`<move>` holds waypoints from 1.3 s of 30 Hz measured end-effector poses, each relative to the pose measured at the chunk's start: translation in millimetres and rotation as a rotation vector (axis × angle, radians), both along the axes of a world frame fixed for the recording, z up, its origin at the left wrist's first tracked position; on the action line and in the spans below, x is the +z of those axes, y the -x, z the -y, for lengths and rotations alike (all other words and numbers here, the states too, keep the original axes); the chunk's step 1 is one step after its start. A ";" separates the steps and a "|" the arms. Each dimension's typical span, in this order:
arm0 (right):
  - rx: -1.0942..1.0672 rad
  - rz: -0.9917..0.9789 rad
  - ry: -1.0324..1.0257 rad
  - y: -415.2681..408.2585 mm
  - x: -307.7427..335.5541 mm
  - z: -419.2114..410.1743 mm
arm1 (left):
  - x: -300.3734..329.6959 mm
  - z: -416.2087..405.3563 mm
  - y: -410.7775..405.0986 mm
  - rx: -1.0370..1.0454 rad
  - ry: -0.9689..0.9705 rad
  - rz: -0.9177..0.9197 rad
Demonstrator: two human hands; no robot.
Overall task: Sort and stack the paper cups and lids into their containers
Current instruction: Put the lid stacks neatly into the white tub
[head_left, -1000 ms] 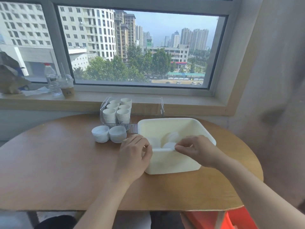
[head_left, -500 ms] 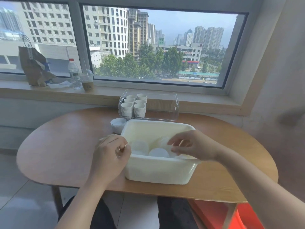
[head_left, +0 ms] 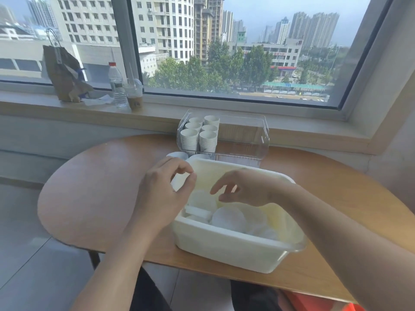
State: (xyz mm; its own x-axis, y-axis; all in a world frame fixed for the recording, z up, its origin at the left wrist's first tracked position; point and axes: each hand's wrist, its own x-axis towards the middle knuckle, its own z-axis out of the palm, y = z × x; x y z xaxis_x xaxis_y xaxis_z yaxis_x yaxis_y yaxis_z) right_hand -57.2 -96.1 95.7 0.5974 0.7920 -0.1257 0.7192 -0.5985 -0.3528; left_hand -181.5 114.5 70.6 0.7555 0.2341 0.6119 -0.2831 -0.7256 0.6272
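Where smooth round lids (head_left: pixel 228 218) fill the glossy rectangular tub (head_left: pixel 235 250), left hand (head_left: pixel 161 196) loosely curled, right hand (head_left: pixel 244 189) fingers apart, both grips empty.

A single head-worn view looks forward and down from close above the wooden table (head_left: pixel 94 187), with the window (head_left: pixel 235 52) toward twelve o'clock.

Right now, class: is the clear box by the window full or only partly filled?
Partly filled. Cup stacks occupy only the left end of the clear box; the rest looks empty.
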 end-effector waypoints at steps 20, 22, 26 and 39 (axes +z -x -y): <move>-0.220 0.003 -0.601 -20.9 -18.1 -8.9 | -16.9 -7.2 -17.3 -0.123 -0.003 -0.266; -0.236 -0.083 -0.696 -20.9 -15.0 -8.3 | -16.8 -7.2 -17.6 -0.133 -0.009 -0.256; -0.173 -0.241 -0.706 -15.5 -12.0 -10.5 | -16.3 -6.5 -18.4 -0.137 0.024 -0.230; -0.017 -0.239 -0.441 -14.2 -19.5 -8.2 | -22.6 -6.8 -18.2 -0.051 0.183 -0.105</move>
State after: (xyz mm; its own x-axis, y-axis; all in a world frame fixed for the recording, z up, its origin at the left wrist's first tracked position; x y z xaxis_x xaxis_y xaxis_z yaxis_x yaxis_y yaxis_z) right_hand -43.0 -87.8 76.2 0.6065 0.7906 0.0844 0.5788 -0.3663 -0.7286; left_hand -163.2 121.3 48.0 0.8262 0.2943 0.4803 -0.2427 -0.5835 0.7750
